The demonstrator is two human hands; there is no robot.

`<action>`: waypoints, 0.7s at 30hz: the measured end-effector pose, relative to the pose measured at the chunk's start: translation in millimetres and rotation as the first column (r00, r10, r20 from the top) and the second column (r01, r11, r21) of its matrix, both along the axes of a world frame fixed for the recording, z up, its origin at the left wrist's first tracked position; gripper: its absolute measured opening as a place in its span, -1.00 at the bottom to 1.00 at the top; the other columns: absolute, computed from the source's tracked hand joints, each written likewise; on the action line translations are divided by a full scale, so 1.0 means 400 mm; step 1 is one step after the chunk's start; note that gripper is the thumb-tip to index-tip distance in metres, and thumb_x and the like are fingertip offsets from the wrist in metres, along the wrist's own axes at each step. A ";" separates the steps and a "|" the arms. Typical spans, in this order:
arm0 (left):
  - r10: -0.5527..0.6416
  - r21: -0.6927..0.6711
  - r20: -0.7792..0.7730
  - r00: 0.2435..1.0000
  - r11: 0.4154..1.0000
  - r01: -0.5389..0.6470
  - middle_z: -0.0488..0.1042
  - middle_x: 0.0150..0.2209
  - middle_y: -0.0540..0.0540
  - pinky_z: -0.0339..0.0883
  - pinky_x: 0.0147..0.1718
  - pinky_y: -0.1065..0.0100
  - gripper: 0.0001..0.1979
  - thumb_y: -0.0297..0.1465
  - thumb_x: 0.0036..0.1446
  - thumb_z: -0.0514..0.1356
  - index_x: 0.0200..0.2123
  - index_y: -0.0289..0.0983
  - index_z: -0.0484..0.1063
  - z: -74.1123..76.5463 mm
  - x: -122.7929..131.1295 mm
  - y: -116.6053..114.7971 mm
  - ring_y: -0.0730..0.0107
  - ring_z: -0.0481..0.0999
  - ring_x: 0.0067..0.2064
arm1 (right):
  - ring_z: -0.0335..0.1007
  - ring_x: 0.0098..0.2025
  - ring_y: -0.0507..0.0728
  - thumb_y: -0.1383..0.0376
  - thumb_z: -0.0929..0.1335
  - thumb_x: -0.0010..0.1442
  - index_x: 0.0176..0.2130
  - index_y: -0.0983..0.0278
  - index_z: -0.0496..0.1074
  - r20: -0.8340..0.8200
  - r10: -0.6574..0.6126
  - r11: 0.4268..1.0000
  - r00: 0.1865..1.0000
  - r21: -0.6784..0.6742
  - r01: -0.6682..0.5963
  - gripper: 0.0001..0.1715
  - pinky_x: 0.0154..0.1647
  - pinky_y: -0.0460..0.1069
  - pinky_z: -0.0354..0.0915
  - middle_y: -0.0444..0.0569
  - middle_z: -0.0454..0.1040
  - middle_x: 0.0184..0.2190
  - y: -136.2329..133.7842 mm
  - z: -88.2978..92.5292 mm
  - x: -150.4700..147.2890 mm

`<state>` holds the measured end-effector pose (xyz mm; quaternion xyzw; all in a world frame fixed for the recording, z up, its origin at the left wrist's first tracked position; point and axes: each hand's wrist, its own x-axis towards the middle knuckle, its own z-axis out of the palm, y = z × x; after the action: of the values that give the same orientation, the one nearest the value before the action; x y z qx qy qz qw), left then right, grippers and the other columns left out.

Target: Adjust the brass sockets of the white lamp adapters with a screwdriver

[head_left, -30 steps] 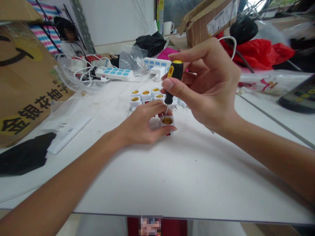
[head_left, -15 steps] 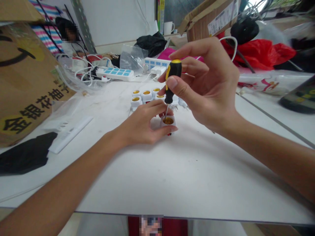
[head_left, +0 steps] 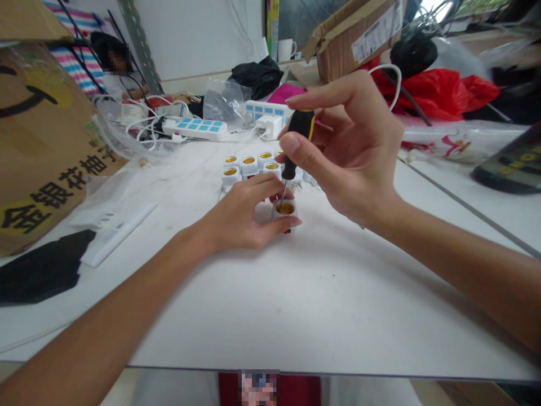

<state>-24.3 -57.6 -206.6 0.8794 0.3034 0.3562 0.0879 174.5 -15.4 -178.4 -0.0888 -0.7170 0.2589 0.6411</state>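
My left hand (head_left: 243,211) grips a white lamp socket (head_left: 285,210) with a brass-coloured threaded inside, its opening facing up on the white table. Between the thumb and fingers of my right hand (head_left: 359,135) is a small black and yellow screwdriver (head_left: 291,149), nearly upright. The screwdriver's thin shaft reaches down into the socket; its tip is hidden inside. Just beyond my left hand stand several more white lamp sockets (head_left: 249,164) in a cluster, partly covered by my fingers and the screwdriver.
Two white power strips (head_left: 196,128) with tangled cables lie behind the sockets. A large cardboard box (head_left: 46,141) stands at left, near a black piece of material (head_left: 44,265). At right are a red bag (head_left: 448,93) and a dark bottle (head_left: 511,163). Another person sits at the far left.
The screwdriver's handle has turned, with less yellow facing me, and my right fingers have shifted around it. My left hand keeps its hold on the socket. The whole view has moved slightly.
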 end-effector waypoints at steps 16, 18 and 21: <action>-0.004 0.026 0.009 1.000 1.000 0.003 0.67 -0.14 -0.12 0.51 -0.10 0.23 -0.78 -0.29 0.32 0.48 -0.13 -0.27 0.56 -0.004 0.000 -0.001 0.30 0.60 -0.20 | 0.65 -0.07 0.25 -0.09 0.72 0.13 -0.06 0.00 0.70 -0.019 0.040 0.999 0.999 0.025 -0.039 -0.53 -0.09 0.14 0.70 -0.09 0.60 -0.12 0.004 0.000 -0.007; -0.002 0.034 0.005 1.000 0.999 0.002 0.67 -0.15 -0.12 0.50 -0.11 0.23 -0.77 -0.29 0.31 0.48 -0.13 -0.28 0.57 -0.003 0.000 0.000 0.29 0.60 -0.20 | 0.64 -0.07 0.25 -0.08 0.73 0.11 -0.05 0.00 0.69 -0.023 0.035 0.999 0.999 0.004 -0.035 -0.50 -0.08 0.13 0.70 -0.10 0.58 -0.19 0.002 -0.002 -0.005; 0.007 0.027 -0.009 1.000 1.000 -0.007 0.67 -0.15 -0.12 0.50 -0.10 0.22 -0.77 -0.28 0.32 0.48 -0.11 -0.27 0.58 -0.001 -0.001 0.001 0.27 0.61 -0.18 | 0.65 -0.06 0.24 0.03 0.67 0.25 -0.01 0.02 0.69 -0.014 0.089 0.996 0.996 -0.026 -0.089 -0.64 -0.08 0.14 0.70 -0.09 0.56 -0.15 -0.008 -0.002 -0.003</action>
<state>-24.6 -57.2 -207.2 0.8811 0.3020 0.3565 0.0736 173.3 -18.5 -179.3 -0.0635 -0.7126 0.2972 0.6324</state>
